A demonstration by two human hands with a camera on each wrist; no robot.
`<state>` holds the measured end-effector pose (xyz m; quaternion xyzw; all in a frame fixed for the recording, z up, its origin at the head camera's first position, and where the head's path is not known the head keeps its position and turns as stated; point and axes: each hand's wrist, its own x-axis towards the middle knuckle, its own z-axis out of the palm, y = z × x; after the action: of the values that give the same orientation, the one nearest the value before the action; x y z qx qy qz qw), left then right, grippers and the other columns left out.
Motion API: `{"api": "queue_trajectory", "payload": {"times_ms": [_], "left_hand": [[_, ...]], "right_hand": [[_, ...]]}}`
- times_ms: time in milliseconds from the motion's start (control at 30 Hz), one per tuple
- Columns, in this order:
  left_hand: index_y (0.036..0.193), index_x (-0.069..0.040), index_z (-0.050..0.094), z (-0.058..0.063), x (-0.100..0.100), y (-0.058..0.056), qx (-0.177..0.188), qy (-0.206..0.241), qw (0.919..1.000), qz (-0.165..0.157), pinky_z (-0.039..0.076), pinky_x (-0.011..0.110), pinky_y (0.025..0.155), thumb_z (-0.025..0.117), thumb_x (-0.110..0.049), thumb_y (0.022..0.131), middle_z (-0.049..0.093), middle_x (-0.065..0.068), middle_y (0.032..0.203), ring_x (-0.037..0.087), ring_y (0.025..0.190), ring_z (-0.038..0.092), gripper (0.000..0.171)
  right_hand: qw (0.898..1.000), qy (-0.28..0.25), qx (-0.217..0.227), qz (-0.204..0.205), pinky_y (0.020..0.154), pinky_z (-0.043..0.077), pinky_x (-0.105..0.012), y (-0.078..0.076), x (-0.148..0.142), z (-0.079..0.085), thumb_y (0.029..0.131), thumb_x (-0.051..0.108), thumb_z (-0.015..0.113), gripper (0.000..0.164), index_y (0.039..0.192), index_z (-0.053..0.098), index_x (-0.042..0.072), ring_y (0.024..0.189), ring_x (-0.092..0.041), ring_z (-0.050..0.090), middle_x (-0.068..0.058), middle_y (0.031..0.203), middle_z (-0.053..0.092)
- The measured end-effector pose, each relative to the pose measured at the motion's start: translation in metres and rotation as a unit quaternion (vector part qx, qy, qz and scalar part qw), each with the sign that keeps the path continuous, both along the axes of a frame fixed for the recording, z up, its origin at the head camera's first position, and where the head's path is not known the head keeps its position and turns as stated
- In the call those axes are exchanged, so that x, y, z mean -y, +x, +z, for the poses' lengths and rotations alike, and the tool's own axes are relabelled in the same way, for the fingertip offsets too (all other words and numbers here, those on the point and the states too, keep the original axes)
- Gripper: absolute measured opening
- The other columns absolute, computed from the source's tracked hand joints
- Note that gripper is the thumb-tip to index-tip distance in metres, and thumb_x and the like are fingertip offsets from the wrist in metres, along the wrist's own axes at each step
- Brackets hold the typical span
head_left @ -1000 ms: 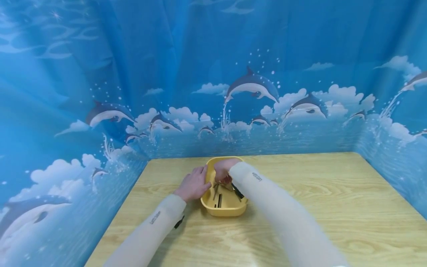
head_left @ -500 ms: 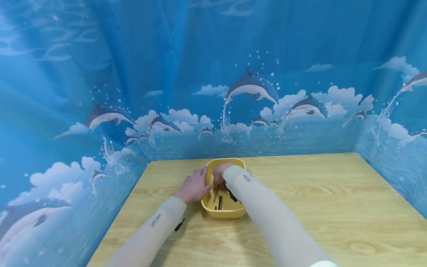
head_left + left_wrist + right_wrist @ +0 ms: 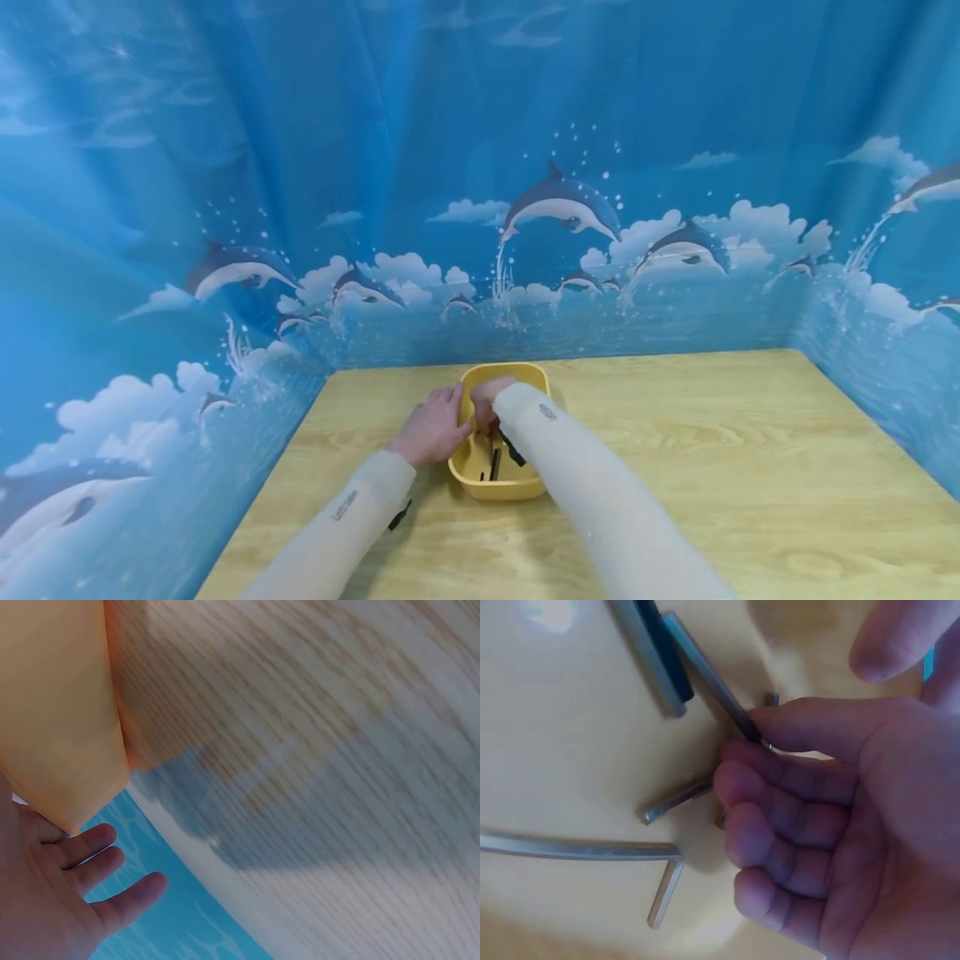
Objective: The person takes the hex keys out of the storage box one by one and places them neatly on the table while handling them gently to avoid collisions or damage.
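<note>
A yellow plastic bin (image 3: 498, 492) stands on the wooden table. My left hand (image 3: 433, 427) holds its left wall, thumb over the rim; in the left wrist view several fingers (image 3: 127, 904) stick out straight beyond the outer wall. Inside the bin, my right hand (image 3: 489, 402) pinches the end of a metal hex key (image 3: 712, 679) between thumb and forefinger, the other fingers curled in. Close to these fingertips lies a short metal key (image 3: 676, 799). An L-shaped hex key (image 3: 592, 849) rests on the bin floor, and a dark bar (image 3: 656, 660) lies beside the pinched key.
The wooden table (image 3: 712, 450) spreads out to the right of the bin. A blue dolphin-print curtain (image 3: 420, 183) closes off the back and both sides, with the bin near the table's far edge.
My right hand has shifted left and toward me inside the bin, its fingers curling in among the metal keys. My left hand stays at the left wall. The head view has tilted up slightly.
</note>
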<state>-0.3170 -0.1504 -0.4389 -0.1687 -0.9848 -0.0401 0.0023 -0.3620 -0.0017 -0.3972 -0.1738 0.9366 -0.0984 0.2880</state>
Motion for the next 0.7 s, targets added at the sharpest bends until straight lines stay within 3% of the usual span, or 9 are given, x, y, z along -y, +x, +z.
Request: {"api": "queue_trajectory", "payload": {"times_ms": [200,400,533,700], "left_hand": [[0.159,-0.001,0.023,-0.001,0.000,0.001,-0.006,0.004,1.0000,-0.006,0.042,0.056,0.111,0.051,-0.044,0.101,0.040,0.021,0.157,0.037,0.144,0.038,0.078],[0.158,0.000,0.026,-0.005,0.003,0.002,-0.024,0.011,0.9995,-0.015,0.048,0.055,0.104,0.052,-0.041,0.099,0.046,0.022,0.150,0.036,0.139,0.044,0.077],[0.157,0.001,0.028,-0.005,0.003,0.002,-0.031,0.015,0.9992,-0.018,0.049,0.055,0.101,0.052,-0.039,0.099,0.049,0.022,0.148,0.036,0.137,0.046,0.075],[0.157,0.003,0.028,-0.003,0.001,0.002,-0.034,0.018,0.9990,-0.021,0.048,0.056,0.102,0.053,-0.038,0.099,0.048,0.023,0.148,0.037,0.138,0.045,0.075]], "right_hand": [[0.999,0.016,-0.033,0.028,0.052,0.043,-0.020,0.003,-0.004,0.005,0.089,0.009,0.068,0.006,0.092,0.074,0.007,0.054,-0.009,0.051,-0.001,0.067,0.062],[0.998,-0.062,0.003,0.010,0.051,0.047,-0.023,-0.005,-0.008,0.002,0.090,0.010,0.068,0.010,0.090,0.074,0.002,0.055,-0.013,0.058,-0.012,0.080,0.073],[0.995,-0.103,0.008,-0.001,0.046,0.044,-0.024,-0.010,-0.015,0.002,0.091,0.008,0.063,0.014,0.088,0.075,0.000,0.053,-0.015,0.055,-0.010,0.069,0.067],[0.993,-0.113,-0.019,0.027,0.043,0.040,-0.025,-0.009,-0.031,0.012,0.091,0.011,0.060,0.022,0.082,0.076,-0.001,0.049,-0.014,0.055,-0.005,0.061,0.066]]}}
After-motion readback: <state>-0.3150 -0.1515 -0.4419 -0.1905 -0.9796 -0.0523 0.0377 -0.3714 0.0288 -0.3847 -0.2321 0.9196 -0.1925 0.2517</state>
